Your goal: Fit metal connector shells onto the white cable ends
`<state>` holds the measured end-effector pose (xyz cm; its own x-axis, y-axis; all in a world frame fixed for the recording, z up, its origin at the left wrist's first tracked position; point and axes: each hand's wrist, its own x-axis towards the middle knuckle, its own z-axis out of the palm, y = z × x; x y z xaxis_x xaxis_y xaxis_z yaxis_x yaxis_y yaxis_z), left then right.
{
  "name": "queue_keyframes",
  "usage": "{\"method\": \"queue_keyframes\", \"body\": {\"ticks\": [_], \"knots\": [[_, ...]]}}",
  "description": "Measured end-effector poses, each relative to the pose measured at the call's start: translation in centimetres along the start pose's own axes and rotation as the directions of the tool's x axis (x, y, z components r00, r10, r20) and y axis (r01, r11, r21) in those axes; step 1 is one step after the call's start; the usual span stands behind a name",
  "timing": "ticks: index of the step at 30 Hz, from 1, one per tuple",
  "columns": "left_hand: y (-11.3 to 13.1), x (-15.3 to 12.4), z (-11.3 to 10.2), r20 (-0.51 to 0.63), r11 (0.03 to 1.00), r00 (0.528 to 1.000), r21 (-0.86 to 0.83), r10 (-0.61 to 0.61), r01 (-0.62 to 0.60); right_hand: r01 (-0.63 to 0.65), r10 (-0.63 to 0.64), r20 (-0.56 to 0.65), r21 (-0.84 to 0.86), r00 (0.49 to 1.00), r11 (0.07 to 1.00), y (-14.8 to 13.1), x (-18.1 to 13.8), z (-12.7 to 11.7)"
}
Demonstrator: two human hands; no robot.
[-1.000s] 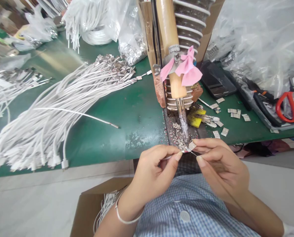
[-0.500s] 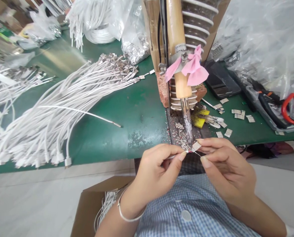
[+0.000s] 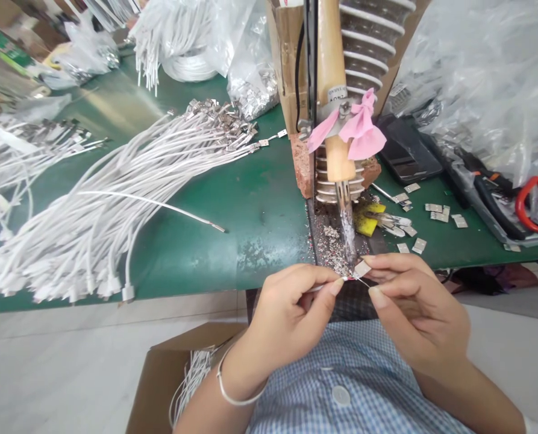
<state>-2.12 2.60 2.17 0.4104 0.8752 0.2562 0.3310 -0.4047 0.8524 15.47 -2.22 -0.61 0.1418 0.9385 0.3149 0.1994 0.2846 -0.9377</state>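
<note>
On the green table [image 3: 255, 205], a bundle of white cables [image 3: 133, 181] lies left of a tip-down soldering iron [image 3: 340, 161]. Just below its tip, the fingers of the left hand [image 3: 291, 310] pinch a single cable [image 3: 314, 289], those of the right hand [image 3: 434, 310] a small metal connector [image 3: 362, 267] beside a fine wire [image 3: 363, 282].

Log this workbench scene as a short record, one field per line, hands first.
Left hand: pinching a thin white cable near its end
Right hand: holding a flat silver metal connector and a thin wire
Iron: wooden-handled soldering iron, tip pointing down beside the connector; contact unclear
Cloth: pink strip tied at the handle
Beside iron: yellow sponge, partly blackened
Left side: large bundle of white cables on a green tabletop
Right side: flat black phone-like device, red-handled scissors
</note>
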Motion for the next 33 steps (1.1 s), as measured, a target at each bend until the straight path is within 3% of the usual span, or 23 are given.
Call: {"method": "queue_keyframes", "body": {"ticks": [12,33], "knots": [[0.28,0.18,-0.03,-0.015,1.000,1.000,-0.015,0.013,-0.013,0.129,-0.129,-0.011,-0.028,0.992,0.991,0.25,0.55,0.27],[0.04,-0.06,-0.02,0.018,0.999,0.999,0.021,-0.038,0.038,0.095,-0.097,-0.022,-0.064,0.995,0.993,0.16,0.32,0.30]]}}
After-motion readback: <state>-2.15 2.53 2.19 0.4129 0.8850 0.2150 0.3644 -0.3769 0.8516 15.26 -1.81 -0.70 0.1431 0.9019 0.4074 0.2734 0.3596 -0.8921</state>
